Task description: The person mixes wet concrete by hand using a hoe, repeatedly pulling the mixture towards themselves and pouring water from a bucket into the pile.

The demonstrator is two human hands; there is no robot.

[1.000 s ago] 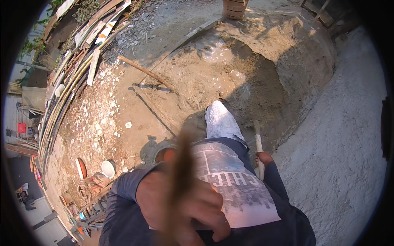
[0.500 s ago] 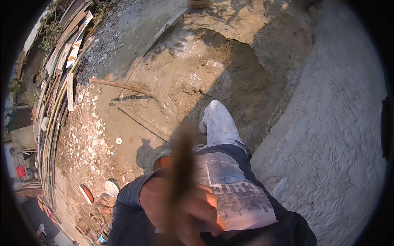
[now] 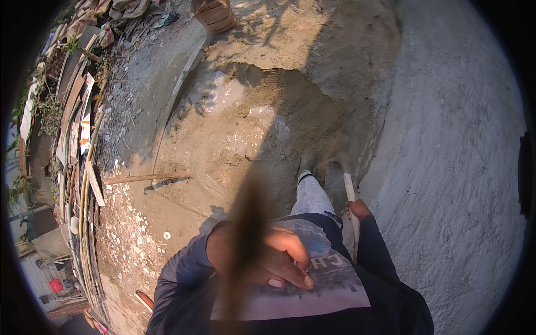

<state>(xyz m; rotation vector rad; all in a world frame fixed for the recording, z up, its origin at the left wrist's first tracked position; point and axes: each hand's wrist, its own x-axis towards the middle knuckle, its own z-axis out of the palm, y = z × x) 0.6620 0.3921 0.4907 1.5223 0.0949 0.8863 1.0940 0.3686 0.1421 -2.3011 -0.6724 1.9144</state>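
Note:
My left hand [image 3: 287,259] is in front of my printed shirt [image 3: 335,290], with its fingers loosely bent and a little apart. I see nothing held in it, though a blurred dark brown upright shape [image 3: 245,240] close to the camera covers part of the hand. Lower right of centre, my right hand [image 3: 358,209] is closed round a pale wooden stick [image 3: 352,223]. The stick's upper end sticks out above the fist, and its lower part runs down beside my body. My pale, mud-smeared trouser leg [image 3: 312,195] stands on the wet earth.
Damp, dug-up soil [image 3: 240,145] spreads ahead, with a shaded hollow. A wooden pole [image 3: 145,178] lies on it at left. A brown bucket [image 3: 216,15] stands at the far edge. Planks and pipes [image 3: 84,145] line the left; a rough grey slope [image 3: 446,167] rises at right.
My right hand has come into view, gripping the stick. The view has shifted, so the bucket shows more fully and the pole sits lower. My left hand's fingers have loosened slightly.

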